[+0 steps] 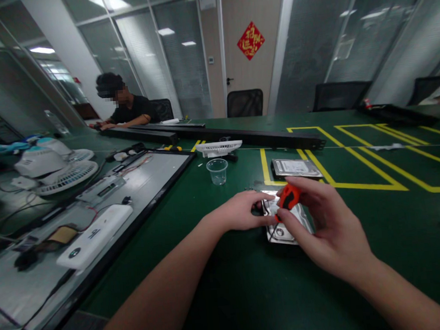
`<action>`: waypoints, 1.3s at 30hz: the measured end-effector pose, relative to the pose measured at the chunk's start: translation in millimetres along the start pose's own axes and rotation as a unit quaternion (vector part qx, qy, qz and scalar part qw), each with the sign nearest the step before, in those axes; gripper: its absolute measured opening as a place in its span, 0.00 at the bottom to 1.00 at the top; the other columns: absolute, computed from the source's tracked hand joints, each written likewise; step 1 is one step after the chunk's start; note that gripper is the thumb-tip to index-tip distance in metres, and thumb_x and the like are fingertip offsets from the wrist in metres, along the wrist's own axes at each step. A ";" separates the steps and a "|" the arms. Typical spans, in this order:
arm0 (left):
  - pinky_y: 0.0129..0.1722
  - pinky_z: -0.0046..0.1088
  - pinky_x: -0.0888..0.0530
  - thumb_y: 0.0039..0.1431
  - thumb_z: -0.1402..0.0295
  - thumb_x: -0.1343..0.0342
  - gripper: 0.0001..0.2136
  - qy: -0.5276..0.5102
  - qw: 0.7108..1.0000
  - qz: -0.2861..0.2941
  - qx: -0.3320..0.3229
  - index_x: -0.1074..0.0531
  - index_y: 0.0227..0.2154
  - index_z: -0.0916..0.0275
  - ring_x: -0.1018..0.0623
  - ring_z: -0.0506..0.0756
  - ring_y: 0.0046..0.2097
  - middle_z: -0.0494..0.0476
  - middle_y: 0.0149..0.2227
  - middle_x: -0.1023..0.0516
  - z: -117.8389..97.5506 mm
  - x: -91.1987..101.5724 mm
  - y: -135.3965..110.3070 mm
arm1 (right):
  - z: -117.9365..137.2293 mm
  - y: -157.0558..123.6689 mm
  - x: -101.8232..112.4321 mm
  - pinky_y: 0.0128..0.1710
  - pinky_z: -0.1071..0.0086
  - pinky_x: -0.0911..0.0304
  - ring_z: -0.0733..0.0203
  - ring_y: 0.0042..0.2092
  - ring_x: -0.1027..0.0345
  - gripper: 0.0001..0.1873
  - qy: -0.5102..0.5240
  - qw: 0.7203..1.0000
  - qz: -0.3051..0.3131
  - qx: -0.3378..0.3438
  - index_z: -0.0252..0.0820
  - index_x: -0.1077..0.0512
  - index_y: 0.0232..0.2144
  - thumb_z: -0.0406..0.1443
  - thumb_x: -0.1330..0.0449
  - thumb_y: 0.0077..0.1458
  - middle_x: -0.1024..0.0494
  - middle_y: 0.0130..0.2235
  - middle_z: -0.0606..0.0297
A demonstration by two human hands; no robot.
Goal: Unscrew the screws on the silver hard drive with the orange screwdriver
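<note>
A silver hard drive (283,233) lies on the green table in front of me, its shiny metal side up. My left hand (240,211) grips its left edge, thumb and fingers closed against it. In my right hand (329,222) is an orange-and-black screwdriver (290,197), pinched by the handle between thumb and fingers. Its thin shaft slants down to the left over the drive; I cannot tell what the tip touches. Just beyond, a second hard drive (296,167) rests with its label up. A clear plastic cup (217,174) stands to the left of the drives.
At left lies a large black-framed panel (156,174) bearing a white power strip (95,236) and wires. White fans (68,175) stand beyond it. Long black bars (240,133) cross the table ahead. Yellow tape (372,185) marks the right side. Another person (133,108) sits at far left.
</note>
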State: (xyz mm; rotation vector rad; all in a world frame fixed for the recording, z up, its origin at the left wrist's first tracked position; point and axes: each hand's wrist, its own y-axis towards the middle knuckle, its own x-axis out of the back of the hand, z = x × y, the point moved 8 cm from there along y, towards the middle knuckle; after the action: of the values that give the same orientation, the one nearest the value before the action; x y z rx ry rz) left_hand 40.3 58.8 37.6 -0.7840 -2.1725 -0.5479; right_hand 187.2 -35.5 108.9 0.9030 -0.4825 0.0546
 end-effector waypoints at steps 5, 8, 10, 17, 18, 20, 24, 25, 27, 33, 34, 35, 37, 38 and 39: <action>0.51 0.42 0.24 0.65 0.49 0.29 0.23 -0.011 1.000 -0.001 -0.014 0.17 0.56 0.59 0.19 0.64 0.49 0.61 0.50 0.16 -3.7 0.6 0.7 | -2.2 -1.8 -2.5 0.57 0.55 0.22 0.51 0.58 0.19 0.35 0.027 0.999 0.022 -0.016 0.58 0.35 0.74 0.31 0.35 0.71 0.20 0.61 0.59; 0.55 0.42 0.23 0.66 0.52 0.29 0.22 -0.025 0.999 -0.005 -0.023 0.17 0.57 0.58 0.18 0.64 0.52 0.61 0.54 0.15 -5.3 0.9 0.5 | -1.6 -0.4 -2.3 0.60 0.55 0.23 0.51 0.60 0.21 0.35 0.026 0.999 0.022 0.005 0.59 0.35 0.74 0.31 0.34 0.70 0.21 0.62 0.60; 0.56 0.42 0.22 0.66 0.52 0.29 0.23 -0.020 1.000 -0.008 -0.017 0.18 0.58 0.58 0.17 0.65 0.53 0.62 0.54 0.15 -3.2 0.9 0.3 | -0.5 0.9 -0.5 0.61 0.54 0.25 0.50 0.60 0.22 0.36 0.011 1.000 0.011 0.025 0.60 0.33 0.72 0.32 0.31 0.69 0.21 0.62 0.61; 0.54 0.41 0.22 0.66 0.50 0.29 0.24 -0.011 1.000 -0.006 -0.013 0.18 0.58 0.57 0.18 0.64 0.52 0.61 0.52 0.16 0.4 -0.1 -0.8 | -2.1 1.8 1.7 0.55 0.56 0.25 0.51 0.55 0.22 0.34 -0.013 1.000 -0.005 0.024 0.61 0.30 0.71 0.32 0.30 0.69 0.19 0.56 0.62; 0.53 0.40 0.23 0.66 0.49 0.29 0.23 -0.010 1.000 -0.006 -0.012 0.18 0.57 0.57 0.18 0.64 0.51 0.61 0.51 0.16 0.4 -0.2 -0.8 | -1.6 1.6 1.4 0.56 0.56 0.24 0.51 0.56 0.21 0.33 -0.013 1.000 -0.005 0.021 0.61 0.30 0.71 0.32 0.30 0.69 0.19 0.57 0.62; 0.52 0.39 0.23 0.66 0.49 0.30 0.23 -0.007 1.000 -0.006 -0.010 0.17 0.56 0.58 0.19 0.63 0.50 0.61 0.50 0.17 0.2 -0.4 -0.6 | -0.8 1.1 0.5 0.57 0.56 0.24 0.51 0.57 0.20 0.33 -0.008 1.000 -0.002 0.012 0.61 0.31 0.71 0.32 0.31 0.70 0.19 0.59 0.61; 0.48 0.37 0.26 0.65 0.48 0.29 0.25 0.005 1.000 -0.005 -0.003 0.18 0.56 0.59 0.20 0.62 0.47 0.60 0.47 0.18 0.7 -0.6 0.8 | -3.5 -1.2 -0.9 0.57 0.56 0.22 0.51 0.58 0.19 0.33 0.008 1.000 0.010 -0.017 0.60 0.33 0.72 0.33 0.34 0.71 0.19 0.60 0.60; 0.47 0.37 0.26 0.65 0.47 0.29 0.25 0.010 1.000 -0.004 0.002 0.18 0.56 0.59 0.21 0.62 0.46 0.59 0.46 0.19 1.3 -0.6 1.2 | -4.5 -1.9 -1.0 0.57 0.56 0.22 0.51 0.57 0.19 0.33 0.012 1.000 0.011 -0.022 0.59 0.34 0.72 0.33 0.35 0.71 0.19 0.59 0.60; 0.46 0.36 0.27 0.64 0.46 0.29 0.26 0.017 1.000 -0.002 0.009 0.18 0.56 0.59 0.21 0.61 0.45 0.59 0.45 0.20 2.6 -0.6 1.6 | -6.0 -2.6 -0.6 0.57 0.55 0.22 0.51 0.56 0.19 0.32 0.015 0.999 0.011 -0.026 0.58 0.34 0.73 0.33 0.36 0.71 0.19 0.59 0.59; 0.52 0.40 0.24 0.66 0.50 0.30 0.22 -0.013 1.000 -0.007 -0.012 0.17 0.56 0.58 0.19 0.63 0.51 0.61 0.52 0.17 0.7 -0.6 0.4 | -0.9 2.1 0.5 0.58 0.55 0.24 0.50 0.57 0.21 0.33 -0.013 1.000 0.005 0.021 0.60 0.31 0.71 0.33 0.30 0.69 0.20 0.59 0.61; 0.53 0.40 0.24 0.66 0.51 0.30 0.22 -0.015 1.000 -0.008 -0.013 0.18 0.56 0.58 0.19 0.63 0.51 0.62 0.52 0.17 0.5 -0.5 0.1 | -0.2 3.0 0.6 0.57 0.55 0.24 0.50 0.56 0.21 0.33 -0.021 0.999 0.004 0.027 0.60 0.31 0.70 0.33 0.30 0.68 0.19 0.58 0.61; 0.54 0.41 0.24 0.66 0.51 0.29 0.23 -0.015 1.000 -0.007 -0.012 0.18 0.57 0.58 0.19 0.64 0.51 0.62 0.52 0.17 0.4 -0.7 0.0 | -0.1 3.7 0.7 0.56 0.55 0.24 0.50 0.55 0.21 0.33 -0.027 0.999 0.002 0.029 0.60 0.30 0.70 0.33 0.30 0.68 0.19 0.56 0.61; 0.53 0.41 0.24 0.66 0.51 0.29 0.23 -0.013 1.000 -0.002 -0.007 0.18 0.57 0.58 0.19 0.63 0.51 0.62 0.51 0.17 0.2 -1.2 -0.1 | -0.5 4.1 1.3 0.54 0.56 0.24 0.50 0.54 0.21 0.32 -0.032 0.999 -0.004 0.025 0.60 0.30 0.70 0.33 0.30 0.69 0.18 0.55 0.61; 0.53 0.41 0.24 0.66 0.51 0.30 0.23 -0.011 1.000 0.001 -0.006 0.18 0.57 0.59 0.19 0.63 0.50 0.62 0.51 0.17 0.0 -1.6 0.0 | -0.6 3.8 1.6 0.53 0.56 0.24 0.50 0.54 0.20 0.32 -0.031 0.999 -0.007 0.023 0.60 0.30 0.70 0.33 0.30 0.69 0.18 0.54 0.62; 0.53 0.41 0.24 0.66 0.50 0.30 0.23 -0.008 1.000 0.003 -0.005 0.18 0.57 0.58 0.19 0.63 0.50 0.62 0.51 0.17 -0.1 -1.9 0.1 | -0.8 3.3 1.7 0.53 0.57 0.24 0.51 0.54 0.20 0.32 -0.028 0.999 -0.009 0.020 0.60 0.30 0.70 0.32 0.31 0.69 0.18 0.55 0.62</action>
State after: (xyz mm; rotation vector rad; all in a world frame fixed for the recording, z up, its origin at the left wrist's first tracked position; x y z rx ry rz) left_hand 41.4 58.1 36.2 -0.8029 -2.1837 -0.5526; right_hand 188.1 -33.1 111.7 0.9504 -0.5269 0.0232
